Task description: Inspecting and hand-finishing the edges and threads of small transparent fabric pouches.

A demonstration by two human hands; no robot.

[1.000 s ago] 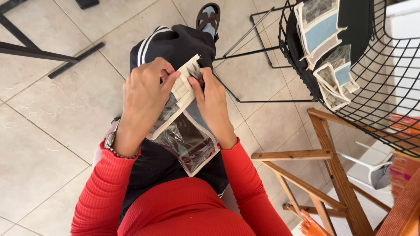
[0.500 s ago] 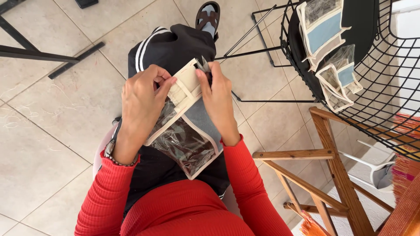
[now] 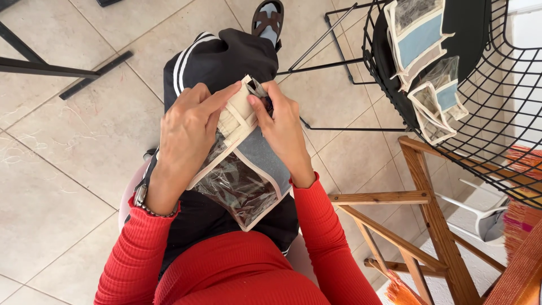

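2 hands' fingers (image 3: 226, 93) pinch the pouch's (image 3: 248, 169) top edge.

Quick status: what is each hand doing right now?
Left hand: closed on the top edge of the clear-windowed pouch.
Right hand: pinching the same pouch's top edge.

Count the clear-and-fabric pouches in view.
3 that I can tell apart. One pouch lies on the lap, held by the left hand and right hand. An upper pouch and a lower pouch lie in the wire basket; more may be hidden there.
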